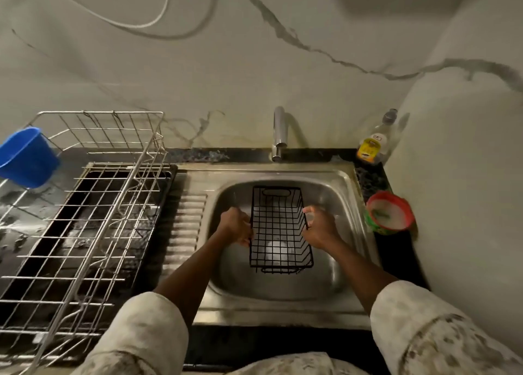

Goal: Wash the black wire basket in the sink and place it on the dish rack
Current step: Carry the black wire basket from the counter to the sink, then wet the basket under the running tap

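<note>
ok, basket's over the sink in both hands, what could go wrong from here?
1. The left hand and right hand grip only the thin side wires of the black wire basket; once wet, it may slip into the sink.
2. The faucet spout hangs near the basket's far end; lifting could knock it.
3. The dish rack seems to have a tall wire side facing the sink; the basket may snag there.

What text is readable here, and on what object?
Bottle by the wall, yellow label: print present, too blurred to read.
Same bottle, small white label above it: dark marks, too small to read.
Red-rimmed tub, black wire basket, dish rack, blue cup: no text visible.
</note>
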`<state>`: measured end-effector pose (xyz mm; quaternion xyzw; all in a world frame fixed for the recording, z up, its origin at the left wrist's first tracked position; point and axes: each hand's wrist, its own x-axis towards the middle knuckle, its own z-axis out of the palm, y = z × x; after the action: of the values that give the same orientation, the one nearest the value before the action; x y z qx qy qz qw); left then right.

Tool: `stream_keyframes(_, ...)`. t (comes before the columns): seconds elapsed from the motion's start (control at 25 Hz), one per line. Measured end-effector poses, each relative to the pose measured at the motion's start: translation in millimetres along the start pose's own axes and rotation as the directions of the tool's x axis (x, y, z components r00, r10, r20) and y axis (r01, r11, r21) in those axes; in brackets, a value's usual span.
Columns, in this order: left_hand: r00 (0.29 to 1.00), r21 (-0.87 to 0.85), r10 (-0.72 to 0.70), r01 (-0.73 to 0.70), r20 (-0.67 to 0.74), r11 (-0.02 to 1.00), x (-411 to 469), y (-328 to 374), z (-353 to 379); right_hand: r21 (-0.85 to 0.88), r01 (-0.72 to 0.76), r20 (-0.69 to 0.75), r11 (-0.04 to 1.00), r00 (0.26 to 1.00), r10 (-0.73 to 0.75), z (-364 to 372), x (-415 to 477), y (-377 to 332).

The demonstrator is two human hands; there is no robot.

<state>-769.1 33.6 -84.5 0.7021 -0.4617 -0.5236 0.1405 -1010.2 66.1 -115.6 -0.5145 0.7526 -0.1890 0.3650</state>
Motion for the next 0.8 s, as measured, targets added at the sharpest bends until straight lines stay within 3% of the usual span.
stream_keyframes(0.16,0.996,-0.107,-0.087,0.090,0.032,0.990,33,-17,13,-0.001,-0.059,0.002,0.998,0.998,0.059,20,17,21)
stream_keyframes(0.32,0.999,0.126,-0.023,0.018,0.042,0.992,57,-31,22,0.011,-0.070,-0.012,0.997,0.997,0.071,36,28,38)
stream_keyframes(0.68,0.993,0.265,-0.081,0.057,0.080,0.963,88,-64,36,-0.006,-0.082,0.017,0.997,0.996,0.082,56,32,57)
stream_keyframes(0.72,0.994,0.275,-0.080,0.058,0.071,0.960,87,-64,36,-0.015,-0.077,0.021,0.997,0.997,0.077,56,33,58)
stream_keyframes(0.8,0.997,0.332,0.007,0.019,-0.077,0.943,82,-55,33,-0.012,-0.068,0.026,0.998,0.997,0.068,52,36,58)
